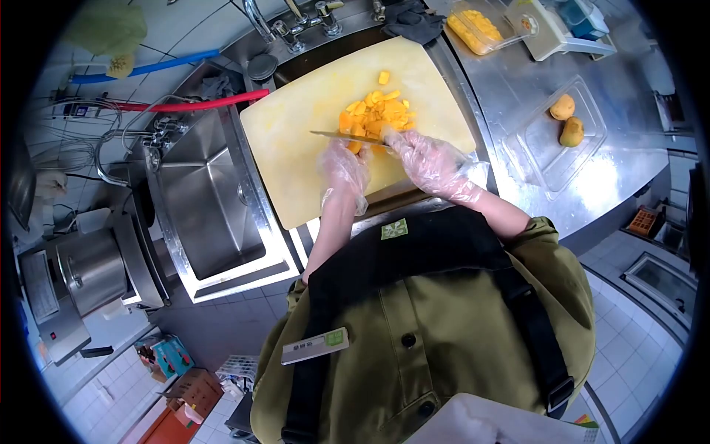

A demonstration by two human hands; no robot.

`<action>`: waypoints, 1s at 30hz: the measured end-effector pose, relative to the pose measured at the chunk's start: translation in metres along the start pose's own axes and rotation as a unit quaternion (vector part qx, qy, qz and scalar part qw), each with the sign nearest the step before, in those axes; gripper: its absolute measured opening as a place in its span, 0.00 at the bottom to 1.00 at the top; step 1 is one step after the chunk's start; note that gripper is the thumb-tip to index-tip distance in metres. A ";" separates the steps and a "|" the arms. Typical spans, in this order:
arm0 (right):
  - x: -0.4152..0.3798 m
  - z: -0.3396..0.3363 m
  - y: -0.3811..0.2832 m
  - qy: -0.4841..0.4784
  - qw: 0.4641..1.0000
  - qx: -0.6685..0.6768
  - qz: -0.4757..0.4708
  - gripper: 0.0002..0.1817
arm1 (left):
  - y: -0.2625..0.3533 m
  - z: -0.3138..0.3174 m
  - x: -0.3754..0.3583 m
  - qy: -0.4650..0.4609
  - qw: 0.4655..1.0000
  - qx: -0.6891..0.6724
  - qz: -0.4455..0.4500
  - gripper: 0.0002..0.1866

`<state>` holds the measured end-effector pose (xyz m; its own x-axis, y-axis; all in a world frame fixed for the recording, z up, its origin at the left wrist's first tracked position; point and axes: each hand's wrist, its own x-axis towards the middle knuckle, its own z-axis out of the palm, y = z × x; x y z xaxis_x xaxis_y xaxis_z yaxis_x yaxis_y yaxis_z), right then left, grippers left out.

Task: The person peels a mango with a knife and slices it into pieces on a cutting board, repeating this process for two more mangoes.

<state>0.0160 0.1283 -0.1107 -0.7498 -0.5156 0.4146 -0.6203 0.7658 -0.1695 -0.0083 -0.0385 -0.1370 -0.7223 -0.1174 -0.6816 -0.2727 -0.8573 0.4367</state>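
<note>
A pile of cut orange-yellow mango point(381, 109) lies on the large pale yellow cutting board point(285, 155). My right hand point(433, 164), in a clear plastic glove, is closed around the handle of a knife point(334, 135). Its blade points left, crossing the near side of the pile. My left hand point(345, 174), gloved the same way, has its fingers curled against a mango piece point(355, 146) just under the blade. Fingers and glove partly hide that piece. One small cube point(384, 77) sits apart at the far side of the board.
The board lies across a sink; another sink basin point(211, 200) is to its left. Right of it, a steel counter point(510, 111) holds a clear tub of diced yellow fruit point(475, 31) and a clear tray point(536, 159) with two whole fruits point(566, 122). Faucets point(292, 29) stand behind.
</note>
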 end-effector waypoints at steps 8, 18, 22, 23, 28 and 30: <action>0.006 -0.005 0.005 -0.021 0.997 -0.066 -0.047 0.27 | -0.005 -0.002 -0.008 -0.030 0.997 0.067 0.022 0.12; 0.018 0.036 0.029 -0.043 0.991 -0.111 -0.066 0.26 | -0.013 -0.004 -0.022 -0.043 0.991 0.128 0.025 0.19; 0.016 0.048 0.034 -0.080 0.984 -0.140 -0.073 0.24 | -0.006 -0.013 -0.013 -0.044 0.984 0.166 0.040 0.20; 0.020 0.052 0.037 -0.128 0.976 -0.167 -0.062 0.24 | -0.005 -0.012 -0.012 -0.040 0.984 0.170 0.042 0.20; 0.023 0.047 0.047 -0.098 0.991 -0.094 -0.010 0.22 | -0.013 -0.027 -0.012 -0.109 0.877 0.423 0.201 0.14; 0.015 0.046 0.041 -0.086 0.985 -0.120 -0.086 0.22 | -0.001 -0.005 -0.035 -0.049 0.806 0.549 0.217 0.11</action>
<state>-0.0307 0.1341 -0.1529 -0.6789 -0.6873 0.2584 -0.6849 0.7196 0.1147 0.0206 -0.0359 -0.1162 -0.9333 -0.2009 -0.2978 -0.3393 0.2207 0.9144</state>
